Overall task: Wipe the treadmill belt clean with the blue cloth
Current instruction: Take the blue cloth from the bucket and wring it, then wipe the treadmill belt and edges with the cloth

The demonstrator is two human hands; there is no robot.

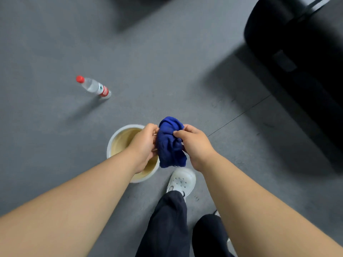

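Your left hand [143,145] and right hand [196,147] both clutch the bunched blue cloth [170,145] by the white bucket [110,143]; the water bottle [94,87] has a red label, too blurred to read.

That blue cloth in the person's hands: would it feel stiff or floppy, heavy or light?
Probably floppy: the blue cloth is bunched in deep folds between the left hand and right hand, its lower end drooping. Likely light, since fingers alone pinch it. Possibly damp, given the bucket beside it, though that is unclear.
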